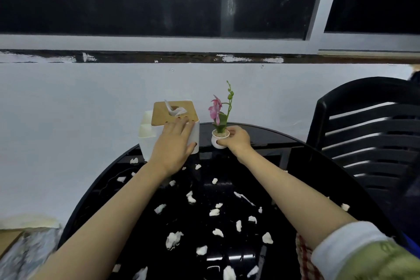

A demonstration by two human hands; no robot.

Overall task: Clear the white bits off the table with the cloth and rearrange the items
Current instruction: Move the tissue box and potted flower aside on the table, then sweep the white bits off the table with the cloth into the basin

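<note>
Both hands are out at the far side of the round glossy black table [284,148]. The left hand [175,145] lies spread over the near face and top edge of the white square tissue box with a pale wooden lid [175,111], fingers splayed and thumb wrapped at the lower corner, gripping it. The right hand [236,138] pinches the small white ceramic pot holding a pink artificial orchid [219,136], thumb at the front, fingers behind the rim.

The box looks rigid and probably light; taking it by two opposite walls should be safest, since the lid may lift off. It sits upright, the tissue poking up through the lid slot, a side compartment toward the left.

The pot looks smooth, hard and breakable, top-heavy under its stem; hold the body, not the plant. Its long axis is vertical, the stem rising and leaning slightly right.

A red-and-white checked cloth [305,257] lies at the near right edge, partly under the sleeve, soft and easy to bunch.

The scattered white bits [214,211] cover the tabletop, crumpled, probably very light and prone to scatter.
</note>
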